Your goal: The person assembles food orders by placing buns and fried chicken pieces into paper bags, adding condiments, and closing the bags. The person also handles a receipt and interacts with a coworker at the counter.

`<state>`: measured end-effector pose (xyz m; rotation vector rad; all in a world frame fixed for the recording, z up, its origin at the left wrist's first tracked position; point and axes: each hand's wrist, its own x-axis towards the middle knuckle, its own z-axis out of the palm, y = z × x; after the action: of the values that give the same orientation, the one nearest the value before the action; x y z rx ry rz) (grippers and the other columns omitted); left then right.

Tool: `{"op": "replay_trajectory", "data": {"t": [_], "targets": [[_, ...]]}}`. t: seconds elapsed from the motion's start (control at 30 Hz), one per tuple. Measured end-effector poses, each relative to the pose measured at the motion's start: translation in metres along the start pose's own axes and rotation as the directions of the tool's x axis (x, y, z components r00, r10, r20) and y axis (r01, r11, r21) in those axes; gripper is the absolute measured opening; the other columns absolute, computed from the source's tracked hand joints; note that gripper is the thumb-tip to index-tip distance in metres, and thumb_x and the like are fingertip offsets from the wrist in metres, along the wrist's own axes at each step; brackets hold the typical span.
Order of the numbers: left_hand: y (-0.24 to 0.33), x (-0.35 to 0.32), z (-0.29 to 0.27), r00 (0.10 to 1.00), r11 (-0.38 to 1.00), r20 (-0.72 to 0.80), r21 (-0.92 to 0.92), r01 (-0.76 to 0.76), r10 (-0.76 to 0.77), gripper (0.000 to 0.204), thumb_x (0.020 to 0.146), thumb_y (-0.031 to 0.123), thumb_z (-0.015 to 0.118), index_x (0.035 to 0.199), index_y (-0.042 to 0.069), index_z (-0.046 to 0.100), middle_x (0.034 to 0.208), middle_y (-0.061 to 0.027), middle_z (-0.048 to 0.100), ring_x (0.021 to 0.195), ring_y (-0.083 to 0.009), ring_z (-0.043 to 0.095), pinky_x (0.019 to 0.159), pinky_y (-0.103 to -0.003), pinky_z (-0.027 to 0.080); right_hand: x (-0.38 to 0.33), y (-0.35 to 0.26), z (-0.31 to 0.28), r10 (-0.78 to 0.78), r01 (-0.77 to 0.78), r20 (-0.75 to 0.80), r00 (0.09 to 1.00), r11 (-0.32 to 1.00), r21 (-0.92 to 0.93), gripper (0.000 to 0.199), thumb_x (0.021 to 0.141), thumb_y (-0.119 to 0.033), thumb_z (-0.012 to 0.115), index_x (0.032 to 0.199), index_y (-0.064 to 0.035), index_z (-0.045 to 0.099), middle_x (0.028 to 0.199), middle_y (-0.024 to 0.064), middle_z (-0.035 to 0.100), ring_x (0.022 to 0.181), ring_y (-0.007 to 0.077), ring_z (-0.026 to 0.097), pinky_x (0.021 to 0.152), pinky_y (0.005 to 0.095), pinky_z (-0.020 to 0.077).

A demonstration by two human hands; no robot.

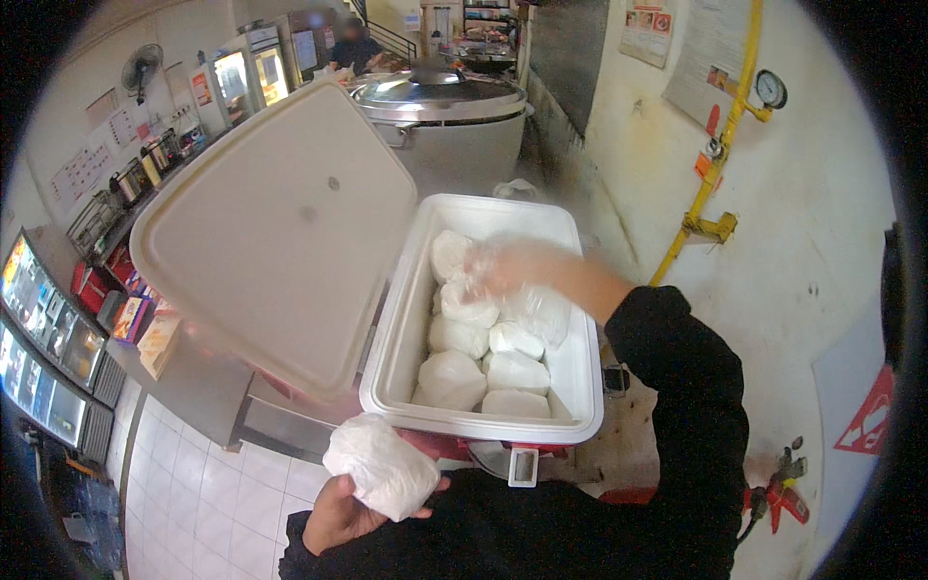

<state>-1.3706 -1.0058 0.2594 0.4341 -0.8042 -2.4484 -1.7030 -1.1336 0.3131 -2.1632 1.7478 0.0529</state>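
My left hand [340, 519] is closed around the underside of a white bundle [383, 468] in thin plastic. That bundle is lifted outside the near left corner of a white-lined cooler box [588, 394]. My right hand [512, 268] reaches into the far part of the box, over the bundles there. Motion smears its fingers, so their grip does not show. Several similar white bundles [452, 379] lie packed inside the box. Beside my right hand, some clear plastic [541, 311] is visible. The box's pale lid [280, 227] stands swung open to the left.
A large lidded metal pot [454, 126] stands behind the box. On the right wall runs a yellow pipe [710, 174] with a gauge [770, 89]. Small boxes [155, 338] sit on the left counter, near lit display fridges [43, 338]. Another person [356, 50] is far back.
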Motion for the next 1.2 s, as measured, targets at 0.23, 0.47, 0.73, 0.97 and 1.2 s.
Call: {"op": "replay_trajectory", "data": {"t": [0.23, 0.47, 0.73, 0.97, 1.2], "targets": [[0.009, -0.012, -0.018, 0.857, 0.889, -0.277, -0.019, -0.457, 0.434, 0.072, 0.075, 0.06, 0.044, 0.127, 0.011, 0.036, 0.126, -0.0164, 0.042, 0.092, -0.0388, 0.055, 0.077, -0.067, 0.04, 0.026, 0.023, 0.088, -0.034, 0.01, -0.217, 0.976, 0.994, -0.107, 0.079, 0.057, -0.055, 0.068, 0.106, 0.0044, 0.052, 0.105, 0.023, 0.056, 0.1, 0.0348, 0.053, 0.087, 0.0409, 0.0413], [0.061, 0.031, -0.056, 0.496, 0.496, 0.034, 0.015, -0.868, 0.868, 0.072, 0.068, 0.063, 0.046, 0.118, 0.011, 0.046, 0.109, -0.0141, 0.054, 0.099, -0.0305, 0.053, 0.079, -0.048, 0.046, 0.024, 0.022, 0.083, -0.046, 0.051, -0.213, 0.976, 0.999, 0.018, 0.083, 0.063, -0.05, 0.068, 0.12, 0.0046, 0.043, 0.115, 0.0235, 0.051, 0.107, 0.0347, 0.05, 0.093, 0.0387, 0.0387], [0.056, 0.03, -0.023, 0.67, 0.673, -0.069, 0.084, -0.734, 0.739, 0.08, 0.05, 0.041, 0.056, 0.118, 0.001, 0.045, 0.103, -0.0173, 0.057, 0.092, -0.0315, 0.058, 0.078, -0.045, 0.05, -0.065, -0.046, -0.019, -0.019, 0.452, -0.503, 0.864, -0.414, 0.79, 0.053, 0.074, -0.02, 0.06, 0.12, -0.001, 0.042, 0.115, 0.0151, 0.048, 0.109, 0.0352, 0.048, 0.092, 0.0489, 0.0407], [0.071, 0.02, -0.025, 0.896, 0.893, 0.077, 0.072, -0.444, 0.438, 0.089, 0.052, 0.032, 0.064, 0.129, 0.002, 0.031, 0.118, -0.0179, 0.049, 0.106, -0.0315, 0.051, 0.093, -0.044, 0.04, -0.113, -0.045, -0.038, 0.171, 0.57, -0.591, 0.789, -0.566, 0.596, 0.06, 0.079, -0.029, 0.059, 0.13, -0.0097, 0.034, 0.136, 0.0183, 0.03, 0.116, 0.036, 0.04, 0.083, 0.0479, 0.0474], [0.097, 0.029, -0.055, 0.693, 0.789, 0.584, 0.138, -0.598, 0.423, 0.089, 0.067, 0.034, 0.062, 0.139, 0.002, 0.019, 0.126, -0.0089, 0.042, 0.11, -0.0156, 0.044, 0.094, -0.031, 0.034, -0.04, -0.118, -0.012, 0.289, 0.61, -0.543, 0.788, -0.485, 0.627, 0.058, 0.08, -0.029, 0.058, 0.129, -0.0095, 0.034, 0.131, 0.0183, 0.033, 0.113, 0.0353, 0.042, 0.082, 0.0477, 0.0478]]}}
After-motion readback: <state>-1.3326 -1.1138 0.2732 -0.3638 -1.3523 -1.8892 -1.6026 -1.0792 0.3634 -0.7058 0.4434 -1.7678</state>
